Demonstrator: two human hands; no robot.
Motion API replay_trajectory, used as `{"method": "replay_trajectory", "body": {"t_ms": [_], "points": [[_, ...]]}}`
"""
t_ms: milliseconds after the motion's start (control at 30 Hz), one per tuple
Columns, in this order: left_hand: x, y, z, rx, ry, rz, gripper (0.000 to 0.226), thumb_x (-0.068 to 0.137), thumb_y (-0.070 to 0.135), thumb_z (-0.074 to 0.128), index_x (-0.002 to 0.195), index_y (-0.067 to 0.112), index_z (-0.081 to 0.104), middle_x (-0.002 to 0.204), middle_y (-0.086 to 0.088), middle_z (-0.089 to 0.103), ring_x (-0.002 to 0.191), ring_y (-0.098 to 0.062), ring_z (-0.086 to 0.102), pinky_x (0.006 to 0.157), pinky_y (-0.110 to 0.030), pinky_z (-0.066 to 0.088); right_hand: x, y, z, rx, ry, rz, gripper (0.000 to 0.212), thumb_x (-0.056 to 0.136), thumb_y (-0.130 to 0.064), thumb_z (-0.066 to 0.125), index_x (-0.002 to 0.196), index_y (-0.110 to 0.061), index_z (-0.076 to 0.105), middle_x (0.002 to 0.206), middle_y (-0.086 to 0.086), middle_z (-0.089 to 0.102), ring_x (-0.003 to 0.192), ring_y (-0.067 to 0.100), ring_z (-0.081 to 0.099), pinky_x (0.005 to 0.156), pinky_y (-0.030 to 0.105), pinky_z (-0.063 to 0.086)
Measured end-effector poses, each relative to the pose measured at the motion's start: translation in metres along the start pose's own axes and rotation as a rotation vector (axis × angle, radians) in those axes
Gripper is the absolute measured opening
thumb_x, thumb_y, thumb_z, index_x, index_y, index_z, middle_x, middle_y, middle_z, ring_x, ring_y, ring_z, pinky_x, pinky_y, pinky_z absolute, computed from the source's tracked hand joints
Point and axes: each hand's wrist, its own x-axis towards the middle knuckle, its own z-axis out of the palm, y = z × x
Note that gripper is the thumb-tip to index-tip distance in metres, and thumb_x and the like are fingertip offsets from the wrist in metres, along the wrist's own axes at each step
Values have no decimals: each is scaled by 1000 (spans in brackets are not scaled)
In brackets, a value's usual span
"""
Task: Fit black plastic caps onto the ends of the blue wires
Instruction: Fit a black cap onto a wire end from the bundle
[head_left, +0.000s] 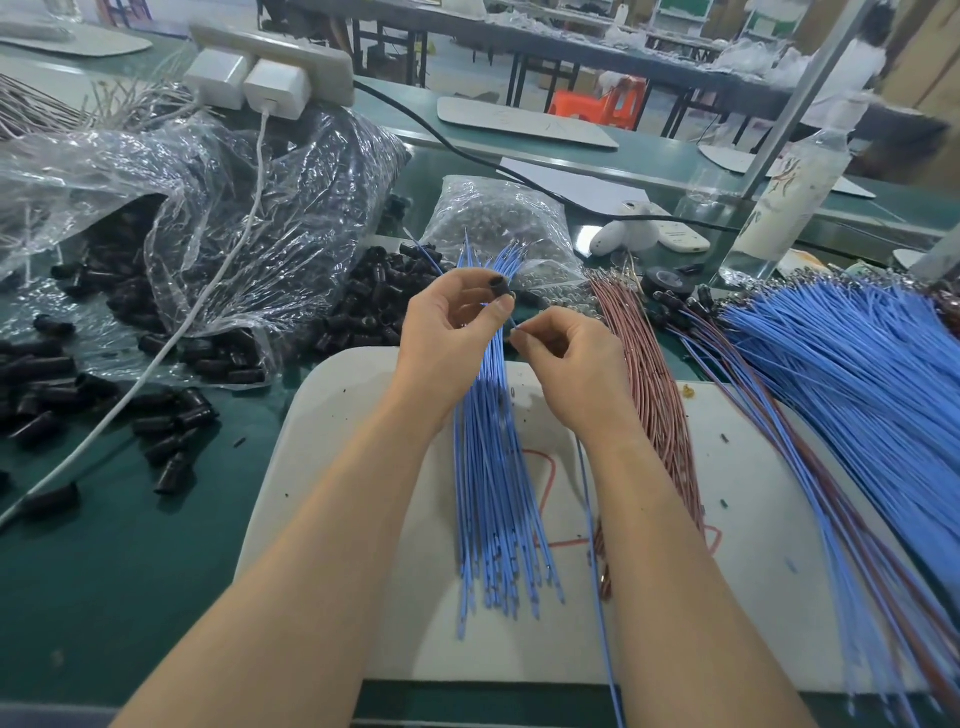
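Left hand (452, 322) pinches a black cap (500, 286) over the blue wire bundle (493, 493), right hand (566, 348) pinches one blue wire (589, 499) near its tip just beside it, so I'd square the cap's mouth to that tip and push straight.

Left hand (457, 317) and right hand (566, 348) meet above a white board (332, 415).
The left hand pinches a black cap (500, 286). At its 4 o'clock, the right hand pinches a single blue wire (592, 519). A blue wire bundle (493, 493) runs toward 6 o'clock, and loose caps (171, 415) lie at 9 o'clock.
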Motion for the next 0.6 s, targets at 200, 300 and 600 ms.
{"method": "replay_trajectory", "body": {"t_ms": [200,300,600], "points": [[-2,-2,4,9,-88,74,21,87,-4,60,91,17,62,88,1,67,79,-1,64,75,-14,50,0,0,2,22,42,25,6,89,-15,63,91,-12,69,73,-12,64,68,-5,58,65,4,41],[-4,-3,7,13,-155,94,20,87,-5,60,92,14,63,87,2,68,83,-5,66,77,-16,50,-1,-4,2,159,61,46,13,90,-9,61,101,-10,68,88,1,71,85,12,67,80,26,54],[-8,-2,9,75,-188,137,28,82,-6,57,88,19,65,89,-3,70,89,-19,68,89,-39,54,-5,-4,2,2,162,-97,15,86,-1,59,91,-8,71,76,0,67,73,15,62,66,19,47]]}}
